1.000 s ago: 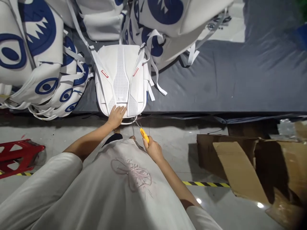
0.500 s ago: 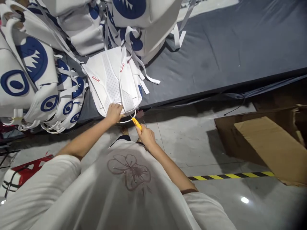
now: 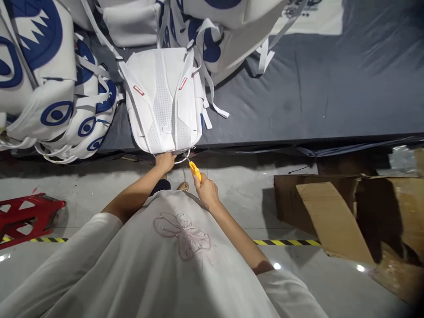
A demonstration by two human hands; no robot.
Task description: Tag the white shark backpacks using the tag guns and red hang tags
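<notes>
Head view: white backpack [image 3: 164, 99] lies just above left hand [image 3: 164, 161], which grips its bottom edge. Right hand [image 3: 207, 193], below-right of backpack, fist round yellow snips [image 3: 194, 170]. Red strap tags [image 3: 139, 90] unreadable.

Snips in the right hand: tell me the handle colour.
Yellow. The snips in the right hand have a bright yellow handle, shown clearly in the head view.

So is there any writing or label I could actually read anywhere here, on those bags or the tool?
None can be read.
Two small red tags on the straps of the white backpack: too small and blurred.
Dark print on the white sheet at the far edge: blurred.
Blue eye shapes on the stacked backpacks: pictures, no words.
Yellow-handled tool in the right hand: no visible marking.
</notes>
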